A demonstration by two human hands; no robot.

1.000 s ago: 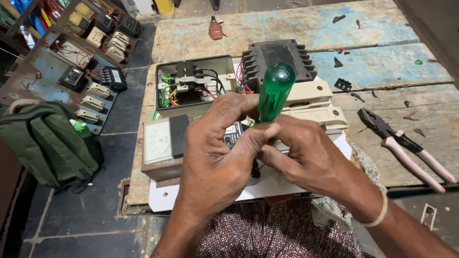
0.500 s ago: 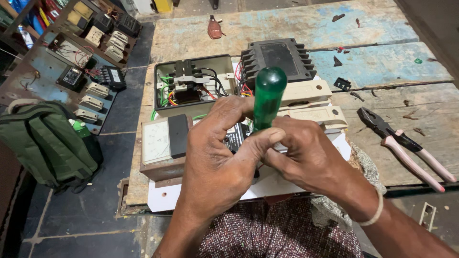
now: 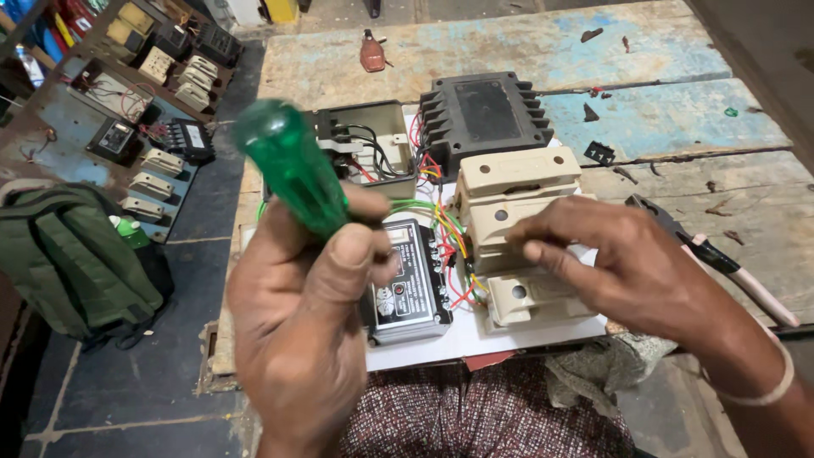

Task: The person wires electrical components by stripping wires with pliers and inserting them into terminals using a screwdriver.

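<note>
My left hand (image 3: 305, 314) is raised close to the camera, gripping a screwdriver with a green translucent handle (image 3: 288, 165) that points up and left. My right hand (image 3: 619, 267) rests with fingers spread over a beige switch housing (image 3: 509, 195) on a white board (image 3: 475, 339). Between the hands lies a black meter unit (image 3: 411, 284) with red, green and yellow wires (image 3: 449, 233) running to the beige housing. Behind it sit an open grey box with wiring (image 3: 373, 144) and a black ribbed cover (image 3: 483, 110).
Pink-handled pliers (image 3: 721, 259) lie on the wooden planks at the right. A green backpack (image 3: 68, 263) lies on the dark floor at the left, beside a panel of switches and breakers (image 3: 144, 127). A small brown object (image 3: 371, 53) sits at the far side.
The hands have come apart. My left hand has lifted the screwdriver up and to the left, and my right hand has moved right onto the beige housing, uncovering the black meter unit.
</note>
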